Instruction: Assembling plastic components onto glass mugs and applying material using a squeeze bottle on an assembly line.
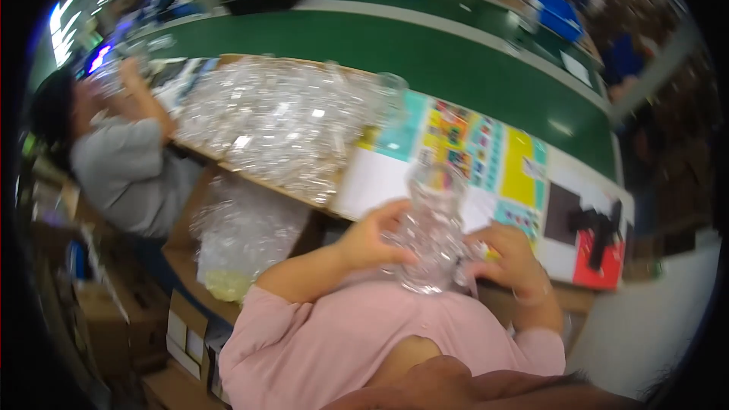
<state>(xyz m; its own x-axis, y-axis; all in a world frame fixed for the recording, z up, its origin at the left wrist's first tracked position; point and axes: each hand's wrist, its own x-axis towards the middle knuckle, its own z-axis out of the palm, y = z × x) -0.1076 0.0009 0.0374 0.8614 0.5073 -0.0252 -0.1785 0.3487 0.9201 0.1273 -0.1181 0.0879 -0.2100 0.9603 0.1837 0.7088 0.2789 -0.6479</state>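
Observation:
Close in front of my chest is a clear, lumpy plastic container [431,247], blurred by motion, with a narrower top that points away from me. My left hand [376,239] grips its left side, thumb and fingers curled against the plastic. On its other side my right hand [507,258] has its fingers bent around the lower right part. Just beyond the container lie colourful printed sheets [480,153] and a white sheet [380,182] on the worktable.
A wide cardboard tray [228,161] heaped with clear plastic pieces [277,121] stands left. Below it, an open carton [199,209] holds clear plastic bags. A black handheld device [600,235] lies right on a red sheet [588,269]. A co-worker in grey [121,167] works at left; behind runs a green surface [456,45].

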